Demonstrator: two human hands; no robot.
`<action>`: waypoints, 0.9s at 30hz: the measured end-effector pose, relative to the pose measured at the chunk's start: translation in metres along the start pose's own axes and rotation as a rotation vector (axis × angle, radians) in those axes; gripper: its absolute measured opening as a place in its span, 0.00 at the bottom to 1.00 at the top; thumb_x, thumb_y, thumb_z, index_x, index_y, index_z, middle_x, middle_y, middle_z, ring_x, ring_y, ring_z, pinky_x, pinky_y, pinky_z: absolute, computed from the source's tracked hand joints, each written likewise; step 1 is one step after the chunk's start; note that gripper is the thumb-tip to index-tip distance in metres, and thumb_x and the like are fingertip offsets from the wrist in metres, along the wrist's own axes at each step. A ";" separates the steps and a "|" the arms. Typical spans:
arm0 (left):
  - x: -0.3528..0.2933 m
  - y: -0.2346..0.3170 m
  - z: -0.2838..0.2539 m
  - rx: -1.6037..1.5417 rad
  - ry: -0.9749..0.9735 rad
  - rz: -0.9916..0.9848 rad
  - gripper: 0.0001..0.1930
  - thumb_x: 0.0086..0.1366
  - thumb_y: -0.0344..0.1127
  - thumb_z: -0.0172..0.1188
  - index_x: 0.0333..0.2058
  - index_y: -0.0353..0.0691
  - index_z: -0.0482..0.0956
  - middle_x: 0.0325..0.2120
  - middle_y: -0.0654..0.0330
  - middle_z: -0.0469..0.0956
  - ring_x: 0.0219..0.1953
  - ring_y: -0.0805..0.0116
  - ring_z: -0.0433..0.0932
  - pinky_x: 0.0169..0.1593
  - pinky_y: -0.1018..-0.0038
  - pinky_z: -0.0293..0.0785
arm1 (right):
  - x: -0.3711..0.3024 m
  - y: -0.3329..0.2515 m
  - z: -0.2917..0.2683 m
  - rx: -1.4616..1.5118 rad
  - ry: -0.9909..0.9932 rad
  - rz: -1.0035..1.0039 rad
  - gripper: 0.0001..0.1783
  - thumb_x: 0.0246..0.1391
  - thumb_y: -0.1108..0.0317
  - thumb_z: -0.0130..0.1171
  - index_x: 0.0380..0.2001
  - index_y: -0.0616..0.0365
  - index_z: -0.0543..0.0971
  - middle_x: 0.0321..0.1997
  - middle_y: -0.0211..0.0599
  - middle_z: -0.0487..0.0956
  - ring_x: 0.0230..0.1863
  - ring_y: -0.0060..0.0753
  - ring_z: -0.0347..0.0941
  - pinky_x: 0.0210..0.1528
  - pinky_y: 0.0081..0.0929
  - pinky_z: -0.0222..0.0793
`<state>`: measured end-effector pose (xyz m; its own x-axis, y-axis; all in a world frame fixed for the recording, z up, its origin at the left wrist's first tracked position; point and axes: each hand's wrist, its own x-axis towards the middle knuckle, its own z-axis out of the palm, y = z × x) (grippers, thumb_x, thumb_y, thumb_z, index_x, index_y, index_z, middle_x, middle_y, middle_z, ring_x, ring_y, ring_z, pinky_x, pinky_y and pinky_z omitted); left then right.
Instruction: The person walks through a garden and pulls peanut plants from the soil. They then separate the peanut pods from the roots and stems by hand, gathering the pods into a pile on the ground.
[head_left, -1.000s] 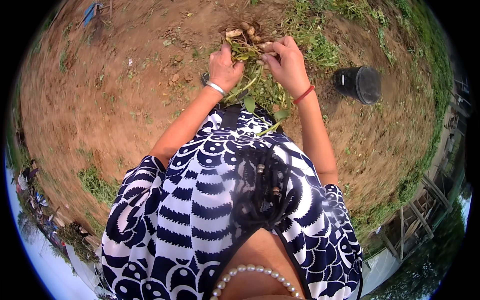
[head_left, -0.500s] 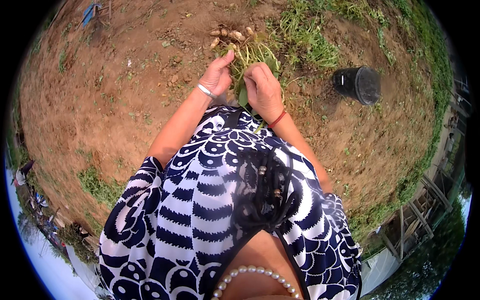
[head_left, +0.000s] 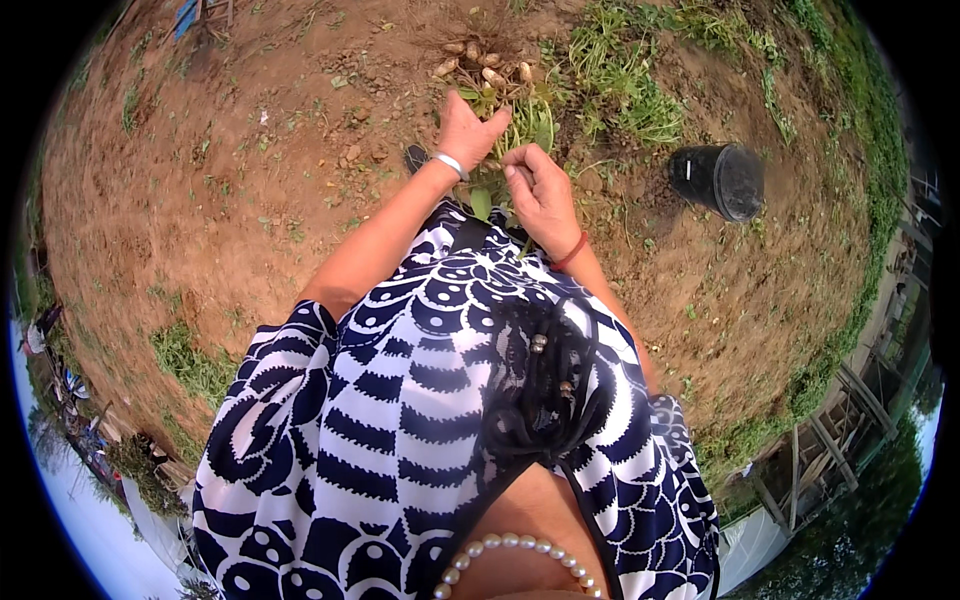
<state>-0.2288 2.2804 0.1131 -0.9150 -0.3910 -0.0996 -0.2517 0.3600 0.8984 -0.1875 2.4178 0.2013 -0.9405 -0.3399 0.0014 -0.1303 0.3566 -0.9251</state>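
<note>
Brown soil [head_left: 260, 200] spreads wide; at the peanut plant [head_left: 534, 122], the left hand [head_left: 468, 132] splays its thumb, the right hand [head_left: 543, 196] curls its fingers, grips unclear.

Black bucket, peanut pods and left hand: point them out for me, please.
Black bucket [head_left: 699, 181]: head view, on its side wall.
Peanut pods [head_left: 492, 77]: head view, on one pod in the cluster.
Left hand [head_left: 468, 131]: head view, on the middle of the hand.
</note>
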 end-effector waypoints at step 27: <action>-0.005 0.023 -0.028 -0.753 -0.598 -0.206 0.27 0.55 0.32 0.62 0.49 0.31 0.60 0.44 0.57 0.70 0.46 0.72 0.69 0.50 0.75 0.68 | 0.036 -0.010 -0.045 -0.091 0.207 -0.007 0.10 0.47 0.71 0.58 0.34 0.61 0.76 0.27 0.34 0.73 0.24 0.24 0.67 0.29 0.20 0.65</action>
<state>-0.2214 2.2666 0.1464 -0.9367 0.1824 -0.2988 -0.3475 -0.3823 0.8562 -0.2345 2.4409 0.2279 -0.9825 -0.1603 0.0946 -0.1563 0.4351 -0.8867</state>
